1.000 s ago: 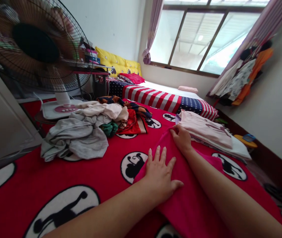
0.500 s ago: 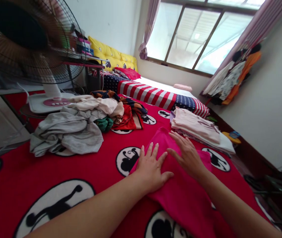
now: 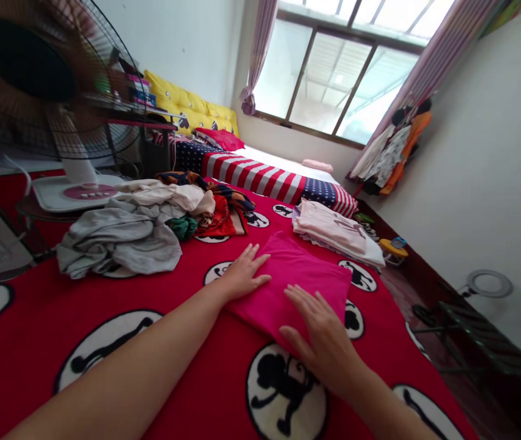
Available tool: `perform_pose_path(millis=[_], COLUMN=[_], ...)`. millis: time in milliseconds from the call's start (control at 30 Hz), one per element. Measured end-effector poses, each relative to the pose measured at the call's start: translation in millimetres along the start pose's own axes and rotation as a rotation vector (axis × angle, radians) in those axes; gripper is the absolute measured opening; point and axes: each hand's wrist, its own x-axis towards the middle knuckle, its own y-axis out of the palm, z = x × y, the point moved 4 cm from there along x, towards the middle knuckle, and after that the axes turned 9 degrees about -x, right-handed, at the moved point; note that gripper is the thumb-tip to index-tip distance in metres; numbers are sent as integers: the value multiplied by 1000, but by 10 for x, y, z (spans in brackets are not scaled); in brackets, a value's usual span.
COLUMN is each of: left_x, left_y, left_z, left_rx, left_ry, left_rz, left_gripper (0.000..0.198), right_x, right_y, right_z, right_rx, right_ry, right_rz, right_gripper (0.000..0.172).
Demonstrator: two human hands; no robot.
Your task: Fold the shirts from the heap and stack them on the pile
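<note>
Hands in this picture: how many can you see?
2: the left hand at the left side of the pink cloth, and the right hand over its near part. No others show.

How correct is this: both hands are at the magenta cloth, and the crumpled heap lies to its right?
The side is wrong: the head view shows the heap left of the magenta cloth. The left hand and right hand are indeed at it.
</note>
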Motion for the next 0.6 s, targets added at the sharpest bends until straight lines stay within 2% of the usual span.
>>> perform_pose_path(millis=[33, 100, 200, 300, 367, 400, 500, 533, 567, 600], left_x=[15, 38, 59, 50, 16, -16, -207, -279, -332, -362], left_y=[-59, -142, -195, -283, -387, -443, -579, -619, -655, -683], left_z=[71, 164, 208, 266, 304, 306, 222, 177, 131, 88], left_rx=[-22, -85, -268, -439, -514, -537, -523, -482, -435, -392], left_ry=[-21, -54, -42, -50, -60, -63, -91, -104, -115, -119], left_rz=[-62, -177, -295, -333, -208, -80, 436, 556, 618, 622], left_gripper=[59, 52, 43, 31, 27, 30, 50, 58, 64, 65], right_x=[-61, -129, -114, -68, -68, -79, -129, -144, -155, -163], right_y=[33, 133, 259, 266, 220, 195, 165, 172, 186, 203], right_z=[194, 395, 390, 290, 230, 205, 173, 174, 176, 176], right_rx=[14, -2, -60, -58, -8, 24, 85, 85, 78, 68], right_ry=[-31, -29, -5, -56, -58, -40, 3, 0, -8, -17], right_rz=[11, 11, -51, -124, -166, -185, -222, -227, -228, -228], right_gripper=[55, 53, 45, 39, 36, 34, 31, 31, 32, 34])
